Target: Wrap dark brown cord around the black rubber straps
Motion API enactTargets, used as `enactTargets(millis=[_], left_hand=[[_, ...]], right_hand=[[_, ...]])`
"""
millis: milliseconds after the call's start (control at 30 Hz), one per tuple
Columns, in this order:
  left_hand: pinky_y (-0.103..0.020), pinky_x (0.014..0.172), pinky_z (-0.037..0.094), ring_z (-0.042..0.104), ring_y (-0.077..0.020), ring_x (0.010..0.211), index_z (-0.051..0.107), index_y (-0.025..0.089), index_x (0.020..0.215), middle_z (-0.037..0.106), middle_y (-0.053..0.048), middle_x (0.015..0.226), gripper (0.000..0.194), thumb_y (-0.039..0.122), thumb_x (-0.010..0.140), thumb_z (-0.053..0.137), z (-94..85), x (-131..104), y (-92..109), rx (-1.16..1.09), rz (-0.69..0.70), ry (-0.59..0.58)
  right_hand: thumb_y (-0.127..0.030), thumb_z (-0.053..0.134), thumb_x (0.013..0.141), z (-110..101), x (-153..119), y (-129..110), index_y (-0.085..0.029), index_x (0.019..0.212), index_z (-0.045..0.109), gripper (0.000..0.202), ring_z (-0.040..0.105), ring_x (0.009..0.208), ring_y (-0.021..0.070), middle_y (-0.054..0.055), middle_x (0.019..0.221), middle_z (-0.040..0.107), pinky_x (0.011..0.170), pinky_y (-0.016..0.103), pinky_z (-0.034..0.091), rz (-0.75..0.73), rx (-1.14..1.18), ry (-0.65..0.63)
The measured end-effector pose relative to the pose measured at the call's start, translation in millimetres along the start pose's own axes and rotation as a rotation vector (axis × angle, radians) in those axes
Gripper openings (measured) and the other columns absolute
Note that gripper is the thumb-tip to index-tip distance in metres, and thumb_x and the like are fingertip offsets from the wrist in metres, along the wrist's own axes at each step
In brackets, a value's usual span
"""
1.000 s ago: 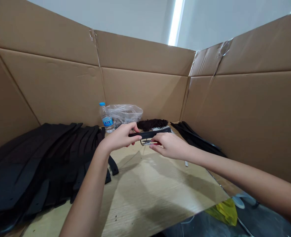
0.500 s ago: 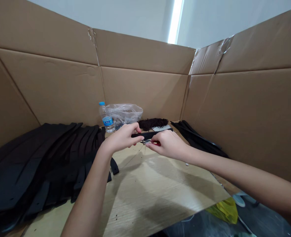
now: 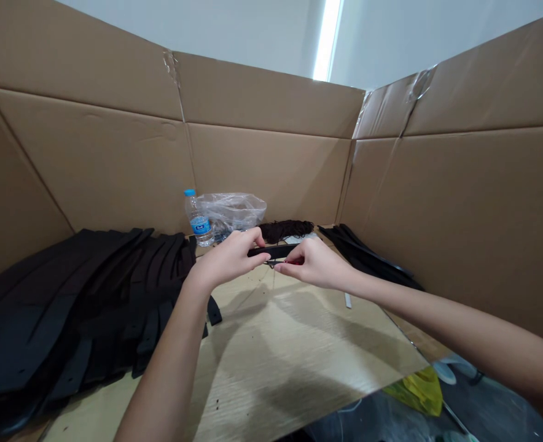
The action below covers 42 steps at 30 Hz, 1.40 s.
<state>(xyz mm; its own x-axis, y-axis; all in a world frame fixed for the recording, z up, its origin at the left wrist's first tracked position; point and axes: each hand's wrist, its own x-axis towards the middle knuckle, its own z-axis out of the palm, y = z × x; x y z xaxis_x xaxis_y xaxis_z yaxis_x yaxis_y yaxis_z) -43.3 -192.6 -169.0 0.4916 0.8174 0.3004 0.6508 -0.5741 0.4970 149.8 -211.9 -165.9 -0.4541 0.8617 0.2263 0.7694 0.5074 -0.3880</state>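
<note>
My left hand [image 3: 230,259] is closed on a narrow black strip [image 3: 278,252], pinched between thumb and fingers above the board. A thin dark loop or cord [image 3: 271,264] hangs just under the strip near my left thumb. My right hand [image 3: 316,264] is closed round a small red-handled tool [image 3: 296,261]. Its tip points at the cord, close to my left thumb. Fingers hide most of the tool, so its exact kind cannot be made out.
Black curved strips [image 3: 91,301] overlap at left; more black strips [image 3: 368,258] lie at right. Behind my hands are a water bottle [image 3: 200,224], a clear plastic bag [image 3: 234,210] and a dark cord bundle [image 3: 287,231]. Cardboard walls [image 3: 271,159] surround the wooden board [image 3: 290,344].
My right hand has tilted and shifted slightly, and the red-handled tool has turned within it. My left hand still holds the black strip. More of the white piece on the board shows.
</note>
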Motion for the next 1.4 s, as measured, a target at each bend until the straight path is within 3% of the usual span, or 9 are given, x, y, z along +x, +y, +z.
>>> enactTargets(millis=[1067, 1233, 1400], left_hand=[[-0.021, 0.045, 0.034, 0.049, -0.0101, 0.045, 0.046, 0.02, 0.083, 0.058, 0.003, 0.06, 0.017, 0.033, 0.081, 0.055, -0.2, -0.3, -3.5, -0.088, 0.001, -0.034], [-0.021, 0.044, 0.034, 0.049, -0.0104, 0.046, 0.045, 0.02, 0.083, 0.056, 0.003, 0.058, 0.017, 0.033, 0.081, 0.055, -2.4, -1.2, -4.9, -0.095, -0.019, -0.038], [-0.021, 0.044, 0.037, 0.051, -0.0105, 0.048, 0.044, 0.021, 0.083, 0.058, 0.002, 0.062, 0.017, 0.034, 0.082, 0.055, -6.3, -3.0, -5.5, -0.128, -0.056, -0.033]], right_hand=[[-0.03, 0.058, 0.082, 5.2, 0.0, 3.8, -0.011, 0.047, 0.057, 0.04, 0.016, 0.047, 0.0063, -0.007, 0.045, 0.024, 0.048, 0.026, 0.015, -0.06, 0.005, 0.02], [-0.031, 0.061, 0.08, 11.2, -3.1, 8.0, -0.012, 0.058, 0.068, 0.03, 0.028, 0.044, 0.006, -0.004, 0.044, 0.043, 0.046, 0.024, 0.021, -0.045, -0.147, -0.123], [-0.034, 0.055, 0.086, 26.3, -3.9, 43.0, -0.013, 0.073, 0.073, 0.031, 0.051, 0.052, 0.0126, 0.008, 0.062, 0.065, 0.05, 0.025, 0.028, 0.07, -0.395, -0.192]])
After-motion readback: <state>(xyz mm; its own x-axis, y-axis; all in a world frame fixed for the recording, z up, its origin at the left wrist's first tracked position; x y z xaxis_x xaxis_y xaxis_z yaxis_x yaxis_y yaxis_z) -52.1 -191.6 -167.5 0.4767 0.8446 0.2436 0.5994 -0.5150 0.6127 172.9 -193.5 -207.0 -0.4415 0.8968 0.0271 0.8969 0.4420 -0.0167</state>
